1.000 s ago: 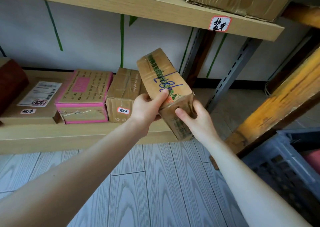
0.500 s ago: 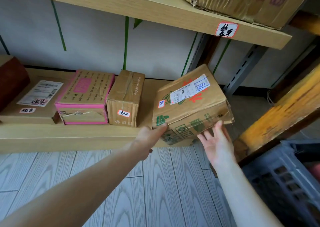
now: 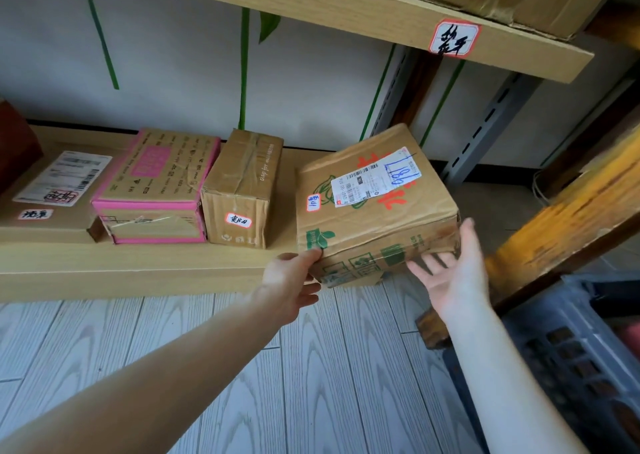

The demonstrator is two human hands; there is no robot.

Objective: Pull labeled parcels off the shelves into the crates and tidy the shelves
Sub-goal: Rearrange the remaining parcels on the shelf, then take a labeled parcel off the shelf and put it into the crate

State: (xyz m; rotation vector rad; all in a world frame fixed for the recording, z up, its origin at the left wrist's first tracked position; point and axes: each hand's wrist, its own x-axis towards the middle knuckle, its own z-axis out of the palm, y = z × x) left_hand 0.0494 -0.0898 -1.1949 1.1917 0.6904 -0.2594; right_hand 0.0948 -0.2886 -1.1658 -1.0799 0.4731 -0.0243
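The brown cardboard parcel with green print and a white shipping label [image 3: 374, 211] rests skewed at the right end of the lower wooden shelf [image 3: 138, 270], its front overhanging the edge. Its long axis runs left to right, between both hands. The left hand [image 3: 289, 282] is relaxed, with its thumb touching the front-left corner. The right hand [image 3: 453, 277] is spread palm-up, its fingers [image 3: 429, 263] against the front-right face. Neither hand grips the parcel. The dark grey plastic crate [image 3: 571, 349] lies lower right, nearer the right hand.

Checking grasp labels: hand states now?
Left hand: open, thumb touching the parcel corner.
Right hand: open, fingers straight against the parcel's front.
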